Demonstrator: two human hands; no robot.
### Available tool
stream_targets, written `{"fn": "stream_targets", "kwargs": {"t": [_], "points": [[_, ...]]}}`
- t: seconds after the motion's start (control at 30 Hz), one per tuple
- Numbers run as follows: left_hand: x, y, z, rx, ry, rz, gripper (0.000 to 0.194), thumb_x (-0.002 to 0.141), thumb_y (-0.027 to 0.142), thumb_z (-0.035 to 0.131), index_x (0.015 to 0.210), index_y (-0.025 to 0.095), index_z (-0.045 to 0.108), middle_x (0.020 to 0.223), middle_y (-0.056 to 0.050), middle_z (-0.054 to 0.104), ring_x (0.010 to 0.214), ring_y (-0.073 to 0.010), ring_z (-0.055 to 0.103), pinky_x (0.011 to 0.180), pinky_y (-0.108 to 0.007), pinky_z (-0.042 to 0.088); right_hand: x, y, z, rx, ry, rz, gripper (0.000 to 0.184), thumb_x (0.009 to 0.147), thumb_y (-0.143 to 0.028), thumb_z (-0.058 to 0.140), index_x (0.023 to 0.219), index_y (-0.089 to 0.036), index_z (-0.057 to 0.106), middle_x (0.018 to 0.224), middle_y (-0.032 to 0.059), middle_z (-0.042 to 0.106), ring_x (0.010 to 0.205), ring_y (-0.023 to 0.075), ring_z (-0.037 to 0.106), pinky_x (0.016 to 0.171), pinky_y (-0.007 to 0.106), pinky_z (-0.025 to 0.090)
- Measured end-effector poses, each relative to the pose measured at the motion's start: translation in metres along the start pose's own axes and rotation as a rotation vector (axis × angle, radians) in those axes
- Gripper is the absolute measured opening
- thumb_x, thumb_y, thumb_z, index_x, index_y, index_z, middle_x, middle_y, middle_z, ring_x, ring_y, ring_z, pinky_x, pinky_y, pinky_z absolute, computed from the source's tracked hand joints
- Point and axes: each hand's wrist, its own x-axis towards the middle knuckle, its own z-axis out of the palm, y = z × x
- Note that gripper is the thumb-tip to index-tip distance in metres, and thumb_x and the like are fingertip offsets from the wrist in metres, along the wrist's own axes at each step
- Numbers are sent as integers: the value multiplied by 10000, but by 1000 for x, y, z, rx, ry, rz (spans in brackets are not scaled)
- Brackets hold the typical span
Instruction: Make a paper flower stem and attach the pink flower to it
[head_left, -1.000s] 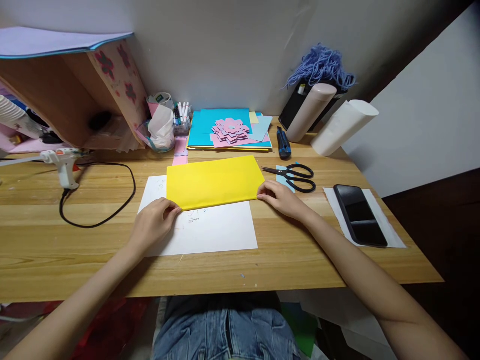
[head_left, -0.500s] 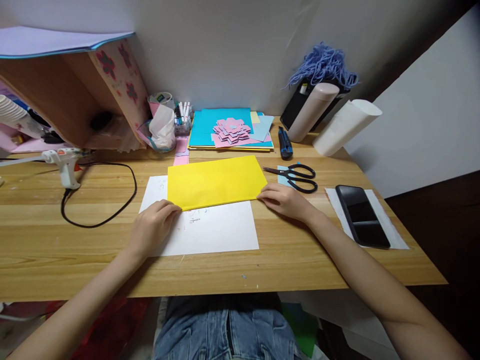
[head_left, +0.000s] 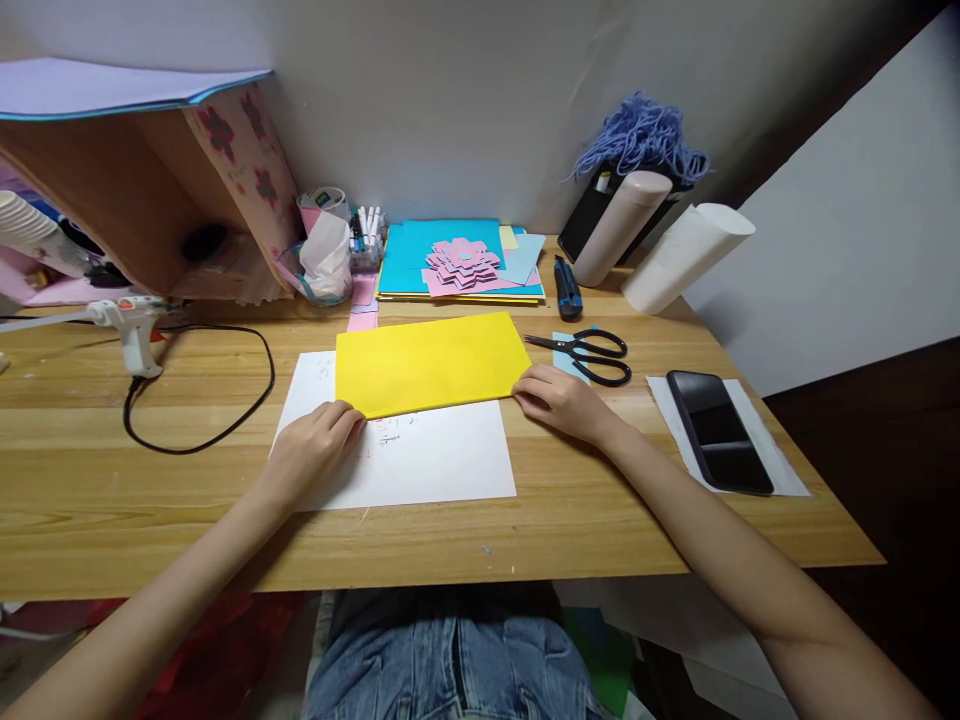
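A folded sheet of yellow paper (head_left: 431,362) lies a little askew, partly over a white sheet (head_left: 442,460) with small pen marks. At its near left corner, my left hand (head_left: 315,440) is closed, fingertips pinching the folded edge. The near right corner is pinched by my right hand (head_left: 559,398), whose fingers are bent together. Just beyond that hand lie black-handled scissors (head_left: 592,355), closed, across a scrap of light blue paper (head_left: 564,345).
A white glue gun (head_left: 135,330) with a looped black cord lies left, before a cardboard box (head_left: 247,190). Behind the yellow paper are pink paper flower layers (head_left: 463,265) on coloured sheets and a blue utility knife (head_left: 568,290). A phone (head_left: 718,432) rests at right.
The yellow paper and both hands stay almost in place. The view has shifted slightly, so things on the right sit a little further left.
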Motion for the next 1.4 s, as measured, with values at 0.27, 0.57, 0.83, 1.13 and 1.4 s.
{"fn": "stream_targets", "kwargs": {"t": [0.27, 0.57, 0.83, 1.13, 1.4], "points": [[8, 1, 5, -60, -32, -177, 230, 901, 289, 390, 842, 157, 568, 831, -80, 611, 741, -212, 536, 675, -344, 380, 4, 1, 1, 167, -25, 112, 111, 870, -149, 436, 868, -184, 542, 841, 78, 578, 806, 204, 511, 726, 336, 425], [12, -1, 4, -410, -54, -445, 136, 853, 317, 474, 810, 202, 531, 820, -30, 604, 746, -184, 543, 658, -311, 399, 4, 0, 4, 226, 26, 152, 149, 896, -184, 423, 853, -193, 565, 844, 76, 573, 812, 204, 520, 729, 342, 433], [15, -6, 5, -439, 43, -291, 104, 848, 253, 474, 862, 203, 563, 852, -34, 589, 795, -172, 557, 677, -286, 428, 2, 2, 2, 74, 51, 26, 151, 877, -189, 463, 883, -193, 613, 852, 86, 607, 819, 210, 539, 706, 345, 457], [9, 1, 2, -214, -60, 26, 247, 853, 158, 421, 1048, 184, 569, 956, -68, 620, 840, -177, 571, 650, -280, 436, 1, 1, 1, -94, 13, -24, 196, 894, -211, 445, 861, -181, 636, 828, 80, 640, 762, 186, 561, 644, 305, 454], [19, 4, -1, -54, -185, 57, 227, 841, 113, 389, 923, 165, 594, 859, -79, 612, 756, -182, 549, 564, -277, 404, 1, -5, 5, -155, 19, 12, 214, 896, -204, 421, 865, -197, 632, 833, 87, 648, 779, 206, 570, 643, 320, 437]]}}
